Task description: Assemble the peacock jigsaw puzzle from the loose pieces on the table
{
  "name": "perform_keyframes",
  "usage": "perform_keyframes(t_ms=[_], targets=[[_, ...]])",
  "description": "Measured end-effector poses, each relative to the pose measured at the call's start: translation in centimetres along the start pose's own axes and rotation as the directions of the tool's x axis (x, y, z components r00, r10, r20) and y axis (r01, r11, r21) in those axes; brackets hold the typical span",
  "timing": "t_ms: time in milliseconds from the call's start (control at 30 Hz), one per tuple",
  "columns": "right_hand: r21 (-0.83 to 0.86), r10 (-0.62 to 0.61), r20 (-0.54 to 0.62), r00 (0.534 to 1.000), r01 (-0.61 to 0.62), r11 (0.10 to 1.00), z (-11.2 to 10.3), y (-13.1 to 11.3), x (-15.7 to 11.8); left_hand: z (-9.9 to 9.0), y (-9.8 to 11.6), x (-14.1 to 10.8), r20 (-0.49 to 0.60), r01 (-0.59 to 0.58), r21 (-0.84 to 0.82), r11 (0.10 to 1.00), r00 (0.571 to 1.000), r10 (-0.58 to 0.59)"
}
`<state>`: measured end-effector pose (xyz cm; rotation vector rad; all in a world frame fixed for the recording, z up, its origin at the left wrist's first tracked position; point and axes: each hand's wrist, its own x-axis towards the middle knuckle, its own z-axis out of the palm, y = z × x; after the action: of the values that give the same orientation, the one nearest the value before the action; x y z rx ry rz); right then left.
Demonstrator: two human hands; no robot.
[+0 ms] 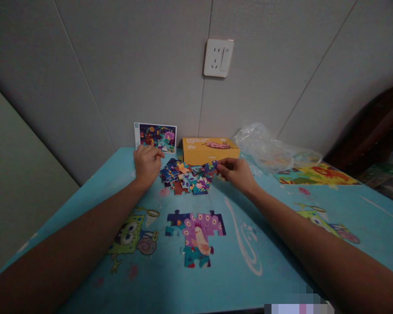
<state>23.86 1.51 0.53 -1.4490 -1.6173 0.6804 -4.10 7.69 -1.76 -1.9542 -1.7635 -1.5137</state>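
Note:
My right hand (236, 173) is closed at the right edge of a heap of jigsaw pieces (185, 181), pinching a dark blue puzzle piece (211, 167) between thumb and fingertips. To the left of the heap, my left hand (147, 163) hovers or rests with its fingers loosely bent and apart; no piece shows in it. Nearer to me lies a joined section of puzzle (199, 233), with a pink, many-eyed peacock-like figure on it. Behind my left hand a picture card (157, 137) of a colourful dark scene leans upright, its lower left corner hidden by the hand.
A yellow puzzle box (210, 151) stands behind the heap. To its right sits a crumpled clear plastic bag (265, 146), beside a yellow-orange picture sheet (321, 174). The light blue table cover (144, 283) has printed cartoon figures. A wall with a socket (218, 58) closes off the back.

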Motion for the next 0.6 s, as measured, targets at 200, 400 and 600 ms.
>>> perform_keyframes(t_ms=[200, 400, 600], targets=[[0.28, 0.059, 0.135, 0.989, -0.095, 0.955, 1.6, -0.5, -1.0, 0.0, 3.1, -1.4, -0.004, -0.703, -0.233, 0.672, 0.691, 0.722], [0.29, 0.018, 0.062, 0.998, -0.035, 0.956, 1.7, -0.9, -1.3, -0.5, 4.8, -2.2, 0.12, -0.779, -0.341, 0.527, 0.519, 0.846], [0.094, -0.126, 0.07, 0.99, 0.119, 0.988, 1.2, -0.5, -1.1, -0.3, 4.4, -2.5, 0.176, -0.764, -0.324, 0.558, 0.531, 0.829]])
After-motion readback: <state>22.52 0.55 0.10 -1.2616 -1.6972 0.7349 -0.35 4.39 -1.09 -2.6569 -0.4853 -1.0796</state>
